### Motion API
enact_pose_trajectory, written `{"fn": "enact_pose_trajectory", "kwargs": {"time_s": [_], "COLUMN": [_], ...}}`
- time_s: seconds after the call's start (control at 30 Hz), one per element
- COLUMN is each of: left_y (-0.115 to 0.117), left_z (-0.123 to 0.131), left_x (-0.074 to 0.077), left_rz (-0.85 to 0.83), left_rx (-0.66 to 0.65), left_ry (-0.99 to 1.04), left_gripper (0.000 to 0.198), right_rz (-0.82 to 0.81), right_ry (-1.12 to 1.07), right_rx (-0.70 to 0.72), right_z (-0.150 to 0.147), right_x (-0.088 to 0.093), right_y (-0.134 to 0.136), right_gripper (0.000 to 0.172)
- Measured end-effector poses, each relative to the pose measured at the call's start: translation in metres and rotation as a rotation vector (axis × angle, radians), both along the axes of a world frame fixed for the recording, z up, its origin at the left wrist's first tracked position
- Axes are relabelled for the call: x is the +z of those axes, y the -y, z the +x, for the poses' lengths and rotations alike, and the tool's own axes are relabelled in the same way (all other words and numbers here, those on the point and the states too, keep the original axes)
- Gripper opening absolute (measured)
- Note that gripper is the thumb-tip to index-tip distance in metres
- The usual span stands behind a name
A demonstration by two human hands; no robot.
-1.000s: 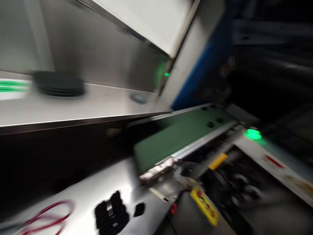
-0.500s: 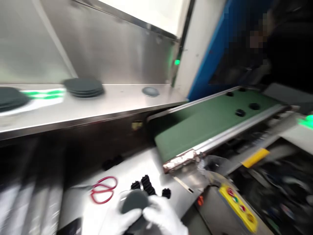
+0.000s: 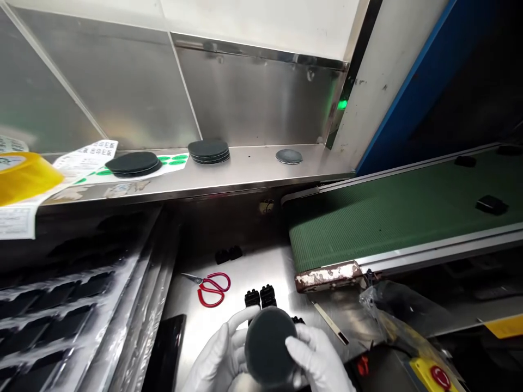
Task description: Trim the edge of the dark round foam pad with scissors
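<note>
Both my hands wear white gloves and meet at the lower middle. Between them is a dark grey round sanding disc, its flat face turned toward me. My right hand grips the right edge, thumb on the face and fingers behind. My left hand curls around the left edge, its fingertips partly hidden by the disc. Just beyond the disc, small black ribbed parts stand on the metal table, some of them covered by the disc and my right hand.
Red-handled scissors lie left of the black parts. Stacked dark discs and a yellow tape roll are on the shelf. A green conveyor belt carries black parts at right. Plastic trays fill the lower left.
My view has swung left, so the scene sits further right and the tape roll and trays show. The disc is still between my hands; the left thumb has come off its face.
</note>
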State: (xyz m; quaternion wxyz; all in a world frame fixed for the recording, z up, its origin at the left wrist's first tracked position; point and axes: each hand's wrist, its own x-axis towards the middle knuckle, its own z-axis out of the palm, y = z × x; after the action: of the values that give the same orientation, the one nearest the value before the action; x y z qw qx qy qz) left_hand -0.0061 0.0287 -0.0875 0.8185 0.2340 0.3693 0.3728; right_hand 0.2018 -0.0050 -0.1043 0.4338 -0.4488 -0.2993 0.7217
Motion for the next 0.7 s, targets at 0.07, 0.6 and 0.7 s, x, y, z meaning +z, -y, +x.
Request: {"fn": "enact_pose_trajectory", "kwargs": {"time_s": [0.07, 0.6, 0.7], "left_y": [0.003, -0.015, -0.024], "left_z": [0.006, 0.016, 0.002], "left_x": [0.006, 0.022, 0.003], "left_rz": [0.033, 0.164, 0.192], "left_rx": [-0.019, -0.099, -0.036], "left_ry": [-0.029, -0.358, -0.547], "left_gripper": [0.06, 0.045, 0.034], "right_rz": [0.007, 0.103, 0.057], "right_ry": [0.029, 0.234, 0.303], "right_rx": [0.019, 0.002, -0.031], "right_z": [0.004, 0.008, 0.006], "right_x": [0.001, -0.013, -0.035], "right_y": [0.001, -0.006, -0.004], "right_gripper": [0.046, 0.05, 0.049]}}
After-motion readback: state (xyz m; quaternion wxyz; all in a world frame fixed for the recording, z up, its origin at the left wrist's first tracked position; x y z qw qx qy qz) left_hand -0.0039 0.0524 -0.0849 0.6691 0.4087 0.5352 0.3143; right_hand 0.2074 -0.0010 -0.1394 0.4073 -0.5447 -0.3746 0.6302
